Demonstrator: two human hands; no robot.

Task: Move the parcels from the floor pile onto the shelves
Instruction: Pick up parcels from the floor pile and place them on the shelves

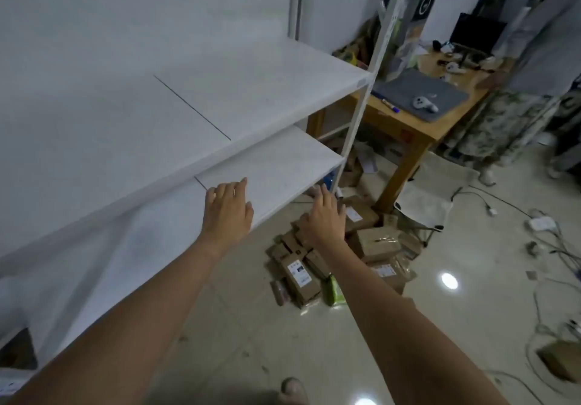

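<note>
A pile of brown cardboard parcels [374,244] with white labels lies on the tiled floor by the right end of a white shelf unit [251,96]. Both shelf boards in view are bare. My left hand [228,211] is stretched out over the front edge of the lower shelf board [283,165], fingers straight, holding nothing. My right hand [323,219] reaches forward above the parcel pile, fingers relaxed and spread, holding nothing. One labelled parcel [298,279] lies at the near side of the pile, beside a green packet [334,290].
A wooden table [415,128] with a grey mat and small items stands behind the pile. A white folding chair [424,206] sits to its right. Cables and a power strip [542,223] trail across the floor on the right. Another brown box [562,360] lies at the far right.
</note>
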